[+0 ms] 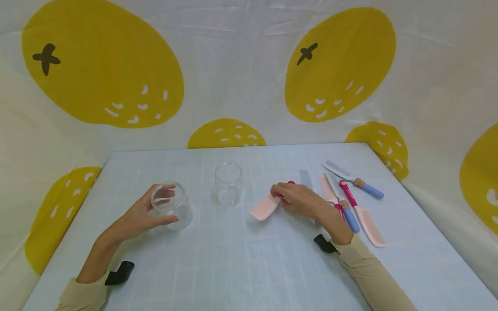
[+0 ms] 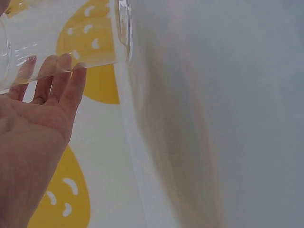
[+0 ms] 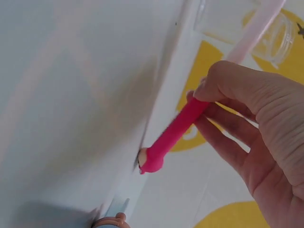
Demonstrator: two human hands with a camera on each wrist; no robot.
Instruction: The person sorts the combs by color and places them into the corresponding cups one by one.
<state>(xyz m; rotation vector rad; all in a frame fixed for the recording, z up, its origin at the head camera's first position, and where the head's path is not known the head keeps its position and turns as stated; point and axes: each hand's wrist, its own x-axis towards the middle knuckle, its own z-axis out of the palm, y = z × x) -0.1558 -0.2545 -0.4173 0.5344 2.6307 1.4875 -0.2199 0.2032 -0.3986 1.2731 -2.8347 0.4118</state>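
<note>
Where right hand (image 1: 301, 200) grips pink comb (image 1: 266, 208), handle (image 3: 176, 128) partly hidden.

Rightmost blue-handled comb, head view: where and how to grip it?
Probably the middle of its blue handle, pinched across its width, coming from above and the right. The comb lies with that handle pointing right and towards the wearer, apart from the neighbouring magenta-handled comb; its toothed end sits closer to the cluster.

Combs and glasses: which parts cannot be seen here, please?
Head: handle of held comb, mostly covered by right hand.
Head: part of grey comb, behind the same hand.
Left wrist: part of held glass, cut by top edge.
Right wrist: pink end of held comb, cut by top edge.
</note>
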